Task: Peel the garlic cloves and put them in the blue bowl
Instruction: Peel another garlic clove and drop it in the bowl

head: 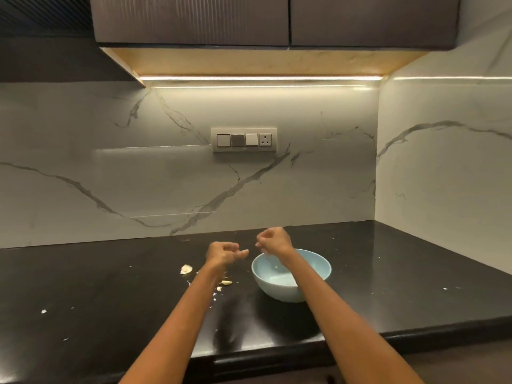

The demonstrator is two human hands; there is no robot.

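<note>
A light blue bowl (318, 266) stands on the black counter; its inside looks bare apart from a tiny pale speck. My right hand (274, 241) hovers over the bowl's far left rim, fingers curled, with a small pale bit of garlic at the fingertips. My left hand (225, 253) hangs just left of the bowl, a short gap from the right hand, fingers curled inward; what it holds is hidden. A garlic piece (186, 269) lies left of my left forearm. A loose clove (226, 282) lies beside that forearm, near the bowl.
Small white flecks of garlic skin (43, 311) are scattered over the black counter (110, 300). A marble wall with a switch panel (243, 140) rises behind, another wall closes the right side, and cabinets hang overhead. The counter's front edge runs below my forearms.
</note>
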